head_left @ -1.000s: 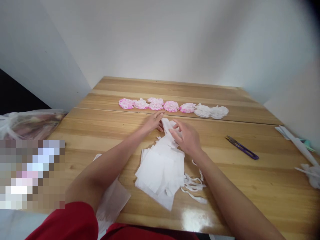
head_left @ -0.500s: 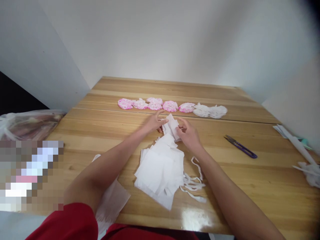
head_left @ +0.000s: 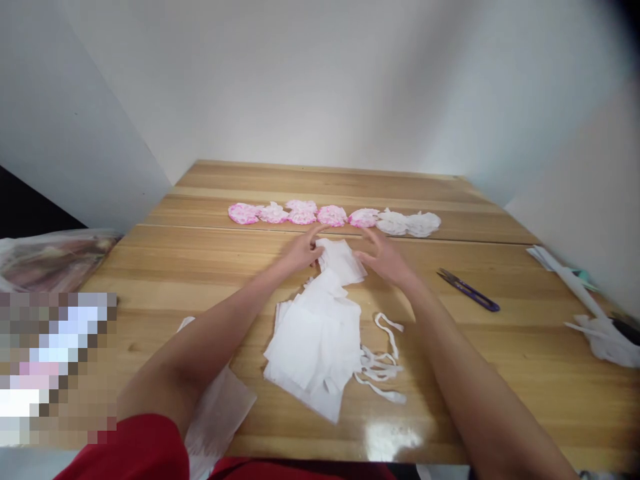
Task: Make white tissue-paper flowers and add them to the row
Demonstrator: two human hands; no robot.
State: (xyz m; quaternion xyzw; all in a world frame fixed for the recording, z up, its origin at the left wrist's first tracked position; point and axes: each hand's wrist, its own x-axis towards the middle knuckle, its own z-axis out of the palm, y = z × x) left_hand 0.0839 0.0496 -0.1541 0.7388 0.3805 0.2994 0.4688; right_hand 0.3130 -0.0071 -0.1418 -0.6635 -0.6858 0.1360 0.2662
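A small stack of white tissue paper [head_left: 343,263] lies near the middle of the table, its sheets slightly fanned. At its left edge is my left hand [head_left: 301,251], index finger and thumb spread apart, the thumb touching the paper; its lower fingers are partly hidden. My right hand [head_left: 389,259] is beside the right edge, thumb and index finger apart, the thumb tip close against the sheets. Nearer to me is a larger, uneven pile of white tissue sheets [head_left: 315,340], its top overlapping the small stack. Thin white paper strips [head_left: 383,367] curl beside this pile.
A row of pink-edged paper flowers [head_left: 303,213] and white paper flowers [head_left: 423,224] crosses the far side. Purple-handled thread snips [head_left: 470,291] lie at right. More white paper [head_left: 223,410] sits under my left forearm. A plastic bag [head_left: 55,260] is at left; rolled paper [head_left: 575,280] lies at far right.
The folded-looking white paper between my hands now lies flatter and wider. My right hand has loosened from it and shifted outward. The view has moved slightly.
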